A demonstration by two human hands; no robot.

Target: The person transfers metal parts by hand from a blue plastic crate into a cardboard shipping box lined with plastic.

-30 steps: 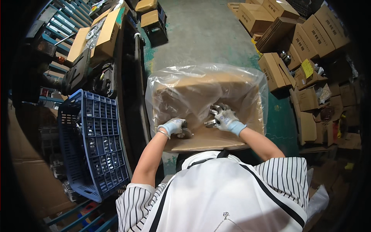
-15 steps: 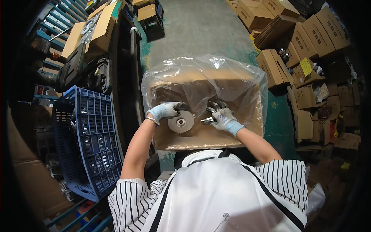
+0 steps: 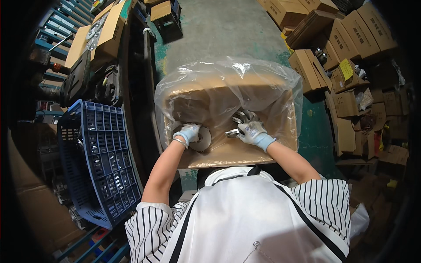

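Both my hands wear pale gloves with light blue cuffs and are inside a cardboard box point(image 3: 210, 160) lined with a clear plastic bag point(image 3: 197, 72). My left hand point(image 3: 189, 133) is curled over the left edge of a round grey metal disc point(image 3: 202, 142) with a hole in its middle. Its fingertips are mostly hidden. On the right, my right hand point(image 3: 252, 131) is closed round shiny metal parts point(image 3: 233, 132), which stick out past its thumb and fingers. Their full shape is covered by the glove.
A blue plastic crate point(image 3: 105, 153) holding shiny metal parts stands tilted at the left. Behind it, an open carton point(image 3: 109, 37) holds more metal parts. Stacked cardboard boxes point(image 3: 342, 44) line the right side. A dark stool-like stand point(image 3: 166, 22) is at the far left.
My left hand has shifted left and nearer, from the disc's far rim to its left edge. My right hand keeps its hold, almost in place. The whole view has shifted slightly.
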